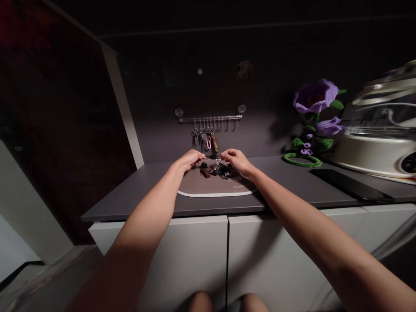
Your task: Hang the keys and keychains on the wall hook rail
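Both my hands reach over a brown mat [208, 187] with a pale rim on the counter. The fingers of my left hand [192, 158] are pinched together at the mat's left side. My right hand [237, 160] is also pinched, level with it on the right. Between the fingertips is a small dark oval fob [213, 157]. What either pinch holds is too small to make out. Below lie several keys and rings [216, 168] and a brown key holder [205, 173]. Behind, key bunches [204, 135] and a brown tag [215, 143] hang from a clear hook rail [211, 118].
Purple artificial flowers [316, 97] with a green ring base [302, 160] stand on the right. Beyond them is a cream appliance with a clear upper part [373, 149]. A flat black object [351, 184] lies near the counter's [130, 190] front edge. White cabinet doors [191, 260] are below.
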`<state>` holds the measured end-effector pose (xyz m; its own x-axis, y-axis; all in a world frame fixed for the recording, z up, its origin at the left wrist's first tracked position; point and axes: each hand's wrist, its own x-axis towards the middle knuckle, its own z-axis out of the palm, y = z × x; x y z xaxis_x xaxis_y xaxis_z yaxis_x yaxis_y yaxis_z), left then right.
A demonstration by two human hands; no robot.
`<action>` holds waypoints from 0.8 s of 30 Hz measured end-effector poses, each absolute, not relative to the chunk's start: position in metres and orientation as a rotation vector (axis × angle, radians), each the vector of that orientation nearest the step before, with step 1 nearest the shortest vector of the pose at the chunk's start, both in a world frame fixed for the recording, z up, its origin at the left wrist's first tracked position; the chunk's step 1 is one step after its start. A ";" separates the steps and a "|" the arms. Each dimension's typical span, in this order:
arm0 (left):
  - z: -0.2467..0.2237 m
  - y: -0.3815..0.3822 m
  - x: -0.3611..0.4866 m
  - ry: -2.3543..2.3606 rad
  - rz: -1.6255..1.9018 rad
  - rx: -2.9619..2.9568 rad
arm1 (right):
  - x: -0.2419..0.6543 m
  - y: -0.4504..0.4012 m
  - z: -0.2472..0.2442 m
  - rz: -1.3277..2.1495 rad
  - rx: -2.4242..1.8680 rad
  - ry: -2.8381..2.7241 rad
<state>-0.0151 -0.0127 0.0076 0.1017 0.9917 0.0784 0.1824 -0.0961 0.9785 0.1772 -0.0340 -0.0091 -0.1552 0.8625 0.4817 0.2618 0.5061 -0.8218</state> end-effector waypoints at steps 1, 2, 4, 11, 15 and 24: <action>0.008 -0.012 -0.015 1.233 1.121 1.430 | 0.177 -0.035 -0.009 0.716 -0.969 -1.697; 0.008 -0.012 -0.015 1.236 1.133 1.407 | 0.177 -0.035 -0.009 0.725 -0.974 -1.704; 0.009 -0.011 -0.015 1.231 1.155 1.365 | 0.176 -0.036 -0.009 0.749 -0.978 -1.723; 0.010 -0.010 -0.014 1.149 1.237 1.234 | 0.173 -0.038 -0.011 0.835 -0.920 -1.804; 0.012 -0.011 -0.013 1.105 1.245 1.180 | 0.171 -0.042 -0.009 0.888 -0.901 -1.767; 0.012 -0.013 -0.010 1.053 1.250 1.168 | 0.170 -0.042 -0.007 0.943 -0.840 -1.673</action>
<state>-0.0105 -0.0135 0.0121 0.0577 0.9975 0.0404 -0.1298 -0.0326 0.9910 0.1700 -0.0425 -0.0068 -0.2603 0.8693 0.4202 0.0909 0.4553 -0.8857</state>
